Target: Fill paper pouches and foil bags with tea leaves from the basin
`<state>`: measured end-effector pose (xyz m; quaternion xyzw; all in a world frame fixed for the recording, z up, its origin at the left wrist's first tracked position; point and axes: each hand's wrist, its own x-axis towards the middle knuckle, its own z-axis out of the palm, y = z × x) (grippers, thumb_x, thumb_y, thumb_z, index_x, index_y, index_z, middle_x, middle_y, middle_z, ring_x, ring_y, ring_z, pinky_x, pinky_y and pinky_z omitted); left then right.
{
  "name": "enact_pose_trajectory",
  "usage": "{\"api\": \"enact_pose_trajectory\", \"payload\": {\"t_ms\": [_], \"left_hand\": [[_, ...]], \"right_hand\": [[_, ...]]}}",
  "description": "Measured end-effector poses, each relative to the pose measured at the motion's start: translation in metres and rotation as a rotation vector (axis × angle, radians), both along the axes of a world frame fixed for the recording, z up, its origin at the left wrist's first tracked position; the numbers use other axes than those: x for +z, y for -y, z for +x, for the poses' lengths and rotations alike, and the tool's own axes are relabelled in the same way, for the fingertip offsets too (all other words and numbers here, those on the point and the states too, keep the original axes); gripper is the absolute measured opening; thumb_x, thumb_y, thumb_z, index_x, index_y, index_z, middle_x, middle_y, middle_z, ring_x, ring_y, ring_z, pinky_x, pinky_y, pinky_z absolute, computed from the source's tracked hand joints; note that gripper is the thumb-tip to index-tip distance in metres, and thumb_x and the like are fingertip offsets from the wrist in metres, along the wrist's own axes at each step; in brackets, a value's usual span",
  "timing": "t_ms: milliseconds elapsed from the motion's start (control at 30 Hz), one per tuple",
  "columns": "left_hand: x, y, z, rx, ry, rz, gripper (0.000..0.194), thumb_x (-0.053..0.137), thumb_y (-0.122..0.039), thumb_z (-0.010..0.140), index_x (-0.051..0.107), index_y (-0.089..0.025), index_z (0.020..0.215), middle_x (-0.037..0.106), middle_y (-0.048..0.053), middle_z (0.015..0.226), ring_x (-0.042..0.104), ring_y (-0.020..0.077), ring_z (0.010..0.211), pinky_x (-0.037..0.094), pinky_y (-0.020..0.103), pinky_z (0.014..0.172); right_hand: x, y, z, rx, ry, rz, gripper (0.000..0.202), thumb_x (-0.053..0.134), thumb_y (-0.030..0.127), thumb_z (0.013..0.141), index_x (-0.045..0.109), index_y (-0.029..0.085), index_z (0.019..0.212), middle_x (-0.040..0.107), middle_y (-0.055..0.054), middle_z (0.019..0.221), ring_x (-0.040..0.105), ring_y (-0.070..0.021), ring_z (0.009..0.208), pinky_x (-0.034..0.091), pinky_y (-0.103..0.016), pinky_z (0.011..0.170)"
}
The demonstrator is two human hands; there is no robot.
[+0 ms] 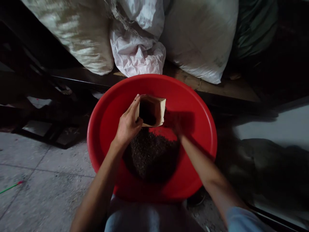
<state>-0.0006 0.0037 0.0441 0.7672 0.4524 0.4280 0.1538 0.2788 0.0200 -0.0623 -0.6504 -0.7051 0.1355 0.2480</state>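
My left hand (129, 124) is closed on the left side of a brown paper bag (159, 111), thumb at the rim. The bag's mouth faces up toward me, and its inside is dark. It is held over a wide red basin (101, 93). Below it in the basin lies a heap of dark, loose, dry bits that look like tea leaves (152, 151). My right hand (177, 127) reaches down into the basin to the right of the bag, beside the heap. Shadow and blur hide its fingers, so I cannot make out whether it holds anything.
Large white woven sacks (200, 35) and a crumpled white sack (140, 54) rest on a low wooden platform (188, 79) behind the basin. A dark metal frame (45, 129) stands at left. On the tiled floor (55, 180) lies a thin green stick (11, 187) with a red tip.
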Motion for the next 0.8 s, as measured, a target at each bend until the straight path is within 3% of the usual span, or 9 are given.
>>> {"api": "enact_pose_trajectory", "payload": {"t_ms": [67,167,300,367,500,600,667,800], "left_hand": [[-0.001,0.001,0.002,-0.005,-0.009,-0.008,0.090,0.054,0.002,0.080,0.036,-0.025,0.164,0.039,0.005,0.170,0.041,0.0228,0.156,0.036,0.040,0.131],[-0.003,0.001,0.005,0.010,0.004,-0.017,0.089,0.054,0.001,0.081,0.036,-0.024,0.164,0.040,0.005,0.169,0.042,0.0236,0.155,0.037,0.041,0.131],[-0.002,-0.002,0.011,0.009,0.012,-0.016,0.088,0.054,0.001,0.081,0.037,-0.023,0.164,0.042,0.006,0.168,0.043,0.0239,0.154,0.038,0.039,0.130],[-0.001,-0.002,0.013,0.003,0.008,-0.019,0.088,0.054,0.002,0.081,0.038,-0.024,0.164,0.042,0.005,0.168,0.045,0.0243,0.153,0.039,0.039,0.130],[0.004,-0.002,0.010,0.024,0.003,-0.035,0.087,0.055,0.001,0.081,0.040,-0.024,0.163,0.044,0.005,0.167,0.045,0.0235,0.153,0.038,0.038,0.130],[0.007,-0.002,0.005,0.045,-0.027,-0.044,0.084,0.056,0.000,0.081,0.042,-0.020,0.161,0.046,0.007,0.165,0.047,0.0231,0.152,0.040,0.037,0.129],[0.009,-0.002,0.001,0.051,-0.043,-0.048,0.084,0.056,0.001,0.081,0.043,-0.021,0.160,0.048,0.007,0.164,0.049,0.0230,0.151,0.042,0.038,0.128],[0.010,0.000,-0.003,0.015,-0.013,-0.057,0.083,0.057,-0.002,0.082,0.043,-0.024,0.161,0.045,0.005,0.166,0.047,0.0237,0.151,0.040,0.040,0.129]], "right_hand": [[-0.033,0.019,-0.030,0.056,0.039,-0.128,0.051,0.032,0.032,0.110,0.073,0.004,0.123,0.068,-0.025,0.139,0.057,-0.0228,0.139,0.031,-0.052,0.126],[-0.062,0.039,-0.081,0.212,0.060,-0.300,0.048,0.046,0.034,0.108,0.061,0.011,0.147,0.054,-0.021,0.157,0.043,-0.0287,0.154,0.022,-0.061,0.128],[-0.065,0.060,-0.116,0.419,0.060,-0.438,0.079,0.062,0.058,0.099,0.039,0.022,0.165,0.037,-0.017,0.170,0.039,-0.0304,0.156,0.036,-0.047,0.125],[-0.057,0.075,-0.116,0.454,0.036,-0.465,0.074,0.061,0.064,0.099,0.044,0.030,0.162,0.041,-0.014,0.168,0.051,-0.0314,0.148,0.045,-0.046,0.118],[-0.036,0.096,-0.106,0.490,0.023,-0.486,0.046,0.064,0.055,0.099,0.069,0.028,0.137,0.064,-0.012,0.146,0.066,-0.0282,0.131,0.051,-0.042,0.110],[-0.008,0.096,-0.096,0.578,-0.007,-0.482,0.034,0.074,0.050,0.093,0.077,0.028,0.118,0.075,-0.006,0.121,0.073,-0.0250,0.112,0.055,-0.036,0.100],[0.025,0.091,-0.091,0.635,-0.144,-0.356,0.029,0.076,0.047,0.092,0.078,0.026,0.112,0.076,-0.004,0.110,0.074,-0.0209,0.103,0.055,-0.031,0.095],[0.115,0.073,-0.087,0.708,-0.555,0.069,0.021,0.069,0.041,0.097,0.075,0.023,0.106,0.073,-0.003,0.103,0.070,-0.0151,0.092,0.056,-0.028,0.087]]}}
